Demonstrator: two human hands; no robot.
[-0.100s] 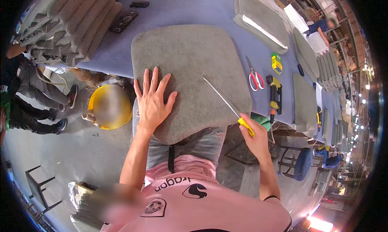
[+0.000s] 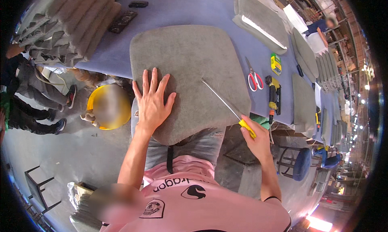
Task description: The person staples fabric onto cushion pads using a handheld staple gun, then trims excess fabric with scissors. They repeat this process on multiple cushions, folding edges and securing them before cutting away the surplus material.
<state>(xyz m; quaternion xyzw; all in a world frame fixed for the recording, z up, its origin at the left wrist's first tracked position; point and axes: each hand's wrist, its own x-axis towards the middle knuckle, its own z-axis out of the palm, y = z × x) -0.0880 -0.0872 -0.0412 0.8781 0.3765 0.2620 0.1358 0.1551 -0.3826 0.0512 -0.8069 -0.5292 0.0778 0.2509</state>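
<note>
A grey fabric-covered seat cushion (image 2: pixel 194 50) lies on the blue table in front of me, its near edge overhanging toward my legs. My left hand (image 2: pixel 152 103) rests flat on its left part, fingers spread. My right hand (image 2: pixel 255 137), near the cushion's lower right corner, is closed round the yellow handle of a screwdriver-like tool (image 2: pixel 221 97). The tool's thin metal shaft slants up and left, with its tip at the middle of the cushion's surface. Whether the tip pierces the fabric I cannot tell.
Right of the cushion lie red-handled scissors (image 2: pixel 255 81), a yellow-green box (image 2: pixel 276 64) and a black-and-yellow staple gun (image 2: pixel 274 95). Stacked grey covers (image 2: pixel 72 22) stand at the back left. More grey cushions (image 2: pixel 260 20) line the right. A yellow bucket (image 2: pixel 95 107) and other people are nearby.
The view has shifted very slightly. Both hands and the tool keep practically the same places on the cushion.
</note>
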